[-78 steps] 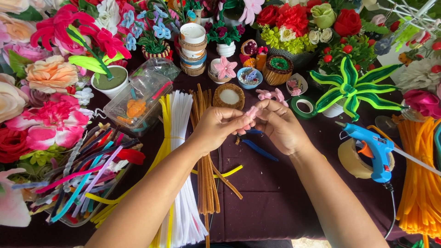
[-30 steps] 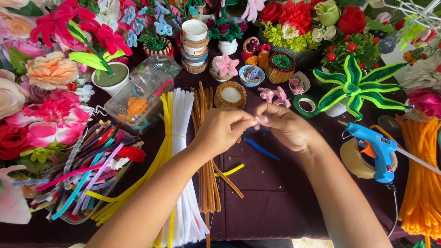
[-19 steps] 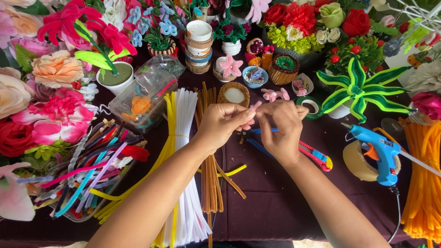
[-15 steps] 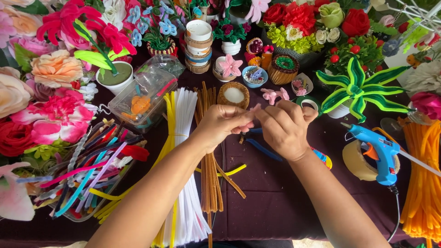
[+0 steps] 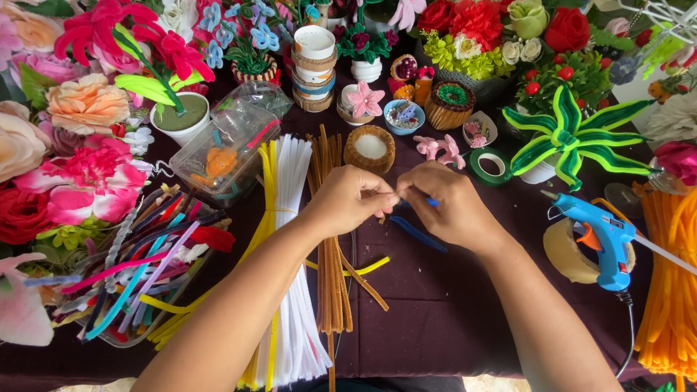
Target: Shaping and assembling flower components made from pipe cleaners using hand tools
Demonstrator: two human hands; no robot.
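Note:
My left hand point(image 5: 348, 199) and my right hand point(image 5: 454, 207) meet fingertip to fingertip above the dark purple cloth point(image 5: 450, 312). Between the fingertips is a small pink pipe cleaner piece point(image 5: 382, 213), mostly hidden; my left fingers pinch it. My right fingers close around a blue-handled tool point(image 5: 433, 202), of which only a short blue bit shows. A blue pipe cleaner point(image 5: 419, 234) lies on the cloth just under my right hand.
Bundles of white point(image 5: 298, 218), brown point(image 5: 330, 261) and yellow pipe cleaners point(image 5: 265, 218) lie at the left. A tray of mixed pipe cleaners point(image 5: 131, 276), clear box point(image 5: 225, 145), blue glue gun point(image 5: 599, 236), tape roll point(image 5: 566, 254), orange pipe cleaners point(image 5: 671, 290) and craft flowers surround the hands.
The pink piece, once clearly seen between my hands, is now almost covered. A red and blue tool by my right wrist is gone from the cloth; a blue bit shows at my right fingers.

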